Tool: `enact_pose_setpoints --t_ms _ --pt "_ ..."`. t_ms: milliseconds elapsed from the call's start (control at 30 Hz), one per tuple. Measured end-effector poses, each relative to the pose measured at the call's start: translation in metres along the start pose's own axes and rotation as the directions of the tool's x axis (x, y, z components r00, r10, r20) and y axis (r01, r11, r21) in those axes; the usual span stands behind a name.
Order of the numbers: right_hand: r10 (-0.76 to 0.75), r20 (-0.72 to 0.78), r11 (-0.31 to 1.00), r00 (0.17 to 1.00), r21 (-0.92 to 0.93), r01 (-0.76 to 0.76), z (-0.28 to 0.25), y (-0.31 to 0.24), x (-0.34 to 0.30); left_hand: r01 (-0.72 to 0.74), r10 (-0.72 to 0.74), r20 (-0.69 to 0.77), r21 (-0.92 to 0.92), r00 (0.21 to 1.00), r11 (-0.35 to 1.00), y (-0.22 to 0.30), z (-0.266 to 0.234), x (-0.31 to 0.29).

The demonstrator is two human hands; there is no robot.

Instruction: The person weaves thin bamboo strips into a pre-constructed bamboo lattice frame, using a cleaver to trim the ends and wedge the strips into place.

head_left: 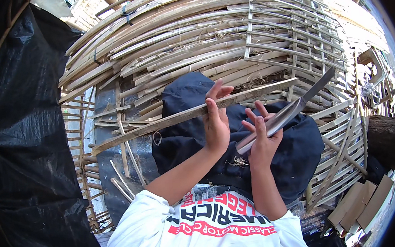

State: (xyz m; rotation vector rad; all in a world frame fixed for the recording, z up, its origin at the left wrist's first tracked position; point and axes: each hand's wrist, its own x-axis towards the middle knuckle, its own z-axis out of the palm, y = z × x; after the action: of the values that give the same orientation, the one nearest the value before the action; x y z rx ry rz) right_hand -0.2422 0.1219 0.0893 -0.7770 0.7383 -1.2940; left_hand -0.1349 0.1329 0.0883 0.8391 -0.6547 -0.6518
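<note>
A long, flat bamboo strip slants across in front of me, its right end higher than its left. My left hand holds it near the middle, thumb on the near face and fingers behind. In my right hand lies a knife with a dark, narrow blade pointing up to the right. Its handle is broad and shiny, gripped between thumb and fingers. The blade's tip is apart from the strip. Beneath both hands a black cloth covers my lap, with a few thin shavings on it.
A large stack of split bamboo spreads across the far side. On it, at right, rests a lattice panel; another slatted panel stands nearer. Black plastic sheeting hangs at left. Cardboard and a log lie at right.
</note>
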Motion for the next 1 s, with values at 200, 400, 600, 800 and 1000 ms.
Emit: enact_pose_setpoints --t_ms 200,400,600,800,1000 --pt "-0.036 -0.222 0.996 0.974 0.076 0.054 -0.017 -0.001 0.023 0.449 -0.470 0.167 0.151 0.866 0.881 -0.019 -0.006 -0.051" --pt "-0.206 -0.269 0.974 0.941 -0.153 0.169 -0.060 -0.019 0.056 0.026 -0.636 0.572 0.732 0.518 0.680 0.101 -0.023 -0.065" --pt "-0.241 -0.247 0.966 0.939 -0.152 0.208 -0.049 -0.022 0.081 -0.441 -0.361 0.366 0.885 0.857 -0.151 0.115 -0.068 -0.037" --pt "-0.172 -0.144 0.940 0.975 -0.318 0.119 -0.031 -0.016 0.088 -0.044 -0.597 0.148 0.982 0.789 0.185 0.093 -0.107 -0.038" --pt "-0.040 0.143 0.821 0.989 -0.560 0.114 -0.035 0.004 0.049 0.335 -0.574 -0.125 0.901 0.809 0.275 0.093 -0.131 -0.033"
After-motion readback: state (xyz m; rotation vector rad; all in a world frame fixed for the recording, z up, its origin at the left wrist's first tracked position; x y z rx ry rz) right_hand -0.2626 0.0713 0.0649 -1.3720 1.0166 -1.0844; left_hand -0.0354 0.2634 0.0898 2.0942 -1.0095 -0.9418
